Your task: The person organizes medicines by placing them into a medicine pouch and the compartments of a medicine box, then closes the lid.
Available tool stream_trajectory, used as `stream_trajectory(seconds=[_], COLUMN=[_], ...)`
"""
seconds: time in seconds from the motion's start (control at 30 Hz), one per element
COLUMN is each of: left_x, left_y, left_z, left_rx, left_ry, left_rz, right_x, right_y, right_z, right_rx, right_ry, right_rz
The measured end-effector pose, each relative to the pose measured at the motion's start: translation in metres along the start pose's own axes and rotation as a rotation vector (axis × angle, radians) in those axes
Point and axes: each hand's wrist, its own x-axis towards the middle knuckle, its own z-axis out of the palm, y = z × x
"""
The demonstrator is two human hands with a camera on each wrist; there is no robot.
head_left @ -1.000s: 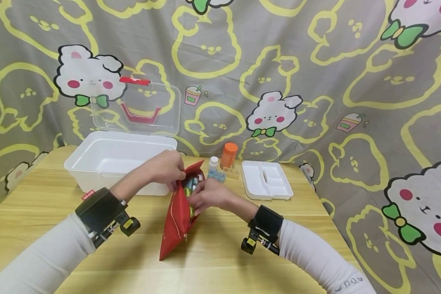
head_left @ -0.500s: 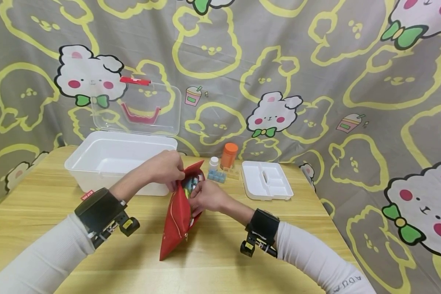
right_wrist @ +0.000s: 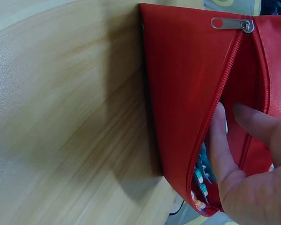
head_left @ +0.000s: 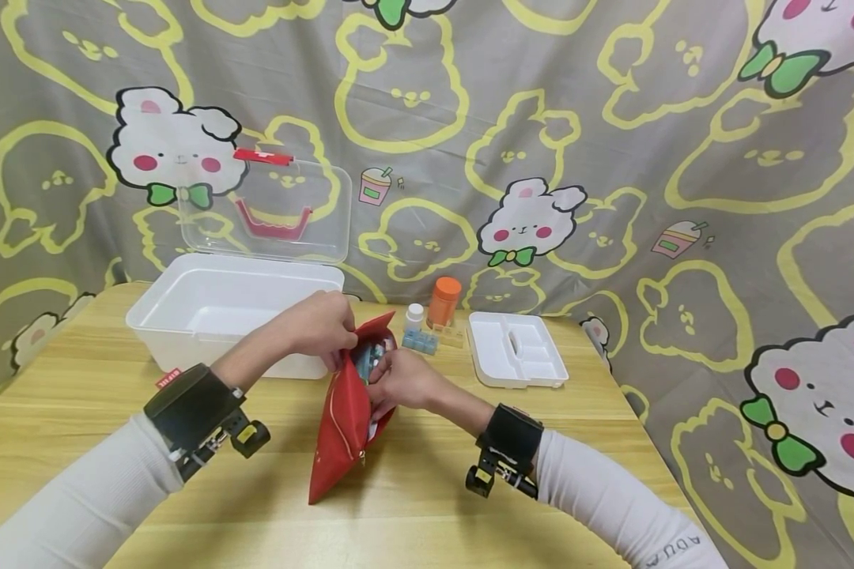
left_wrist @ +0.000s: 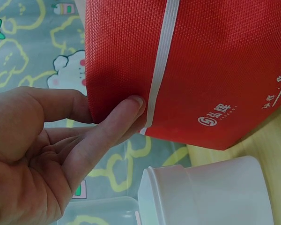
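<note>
Kind of place: I am looking into a small screened-off recording corner; whether a home, an office or a lab is lying beyond it, I am not able to tell.
Rabbit-print cloth (head_left: 427,170): it is filling the upper half of the head view and running down the right side, hanging in folds like a makeshift wall.
Wood-grain table (head_left: 413,525): it is spreading across the lower half, its far edge lying close against the cloth.
Recording gear: at lower left a black left cuff (head_left: 188,407) and at lower right a black right cuff (head_left: 515,435) are carrying small cameras.
Household touch: a lidded plastic box (head_left: 160,344) at left and an orange-capped bottle (head_left: 444,304) near the centre are standing on the wood.
</note>
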Motion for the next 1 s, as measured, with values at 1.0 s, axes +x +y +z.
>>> stream_trajectory(seconds=[1.0], left_x=[-0.001], left_y=[-0.002], left_z=[0.000], left_rx=[0.020], left_ry=[0.006], left_rz=[0.003], right_x=[0.030], right_y=[0.006], right_z=[-0.050], right_rx=[-0.199], right_ry=[0.358], right_rz=[-0.103])
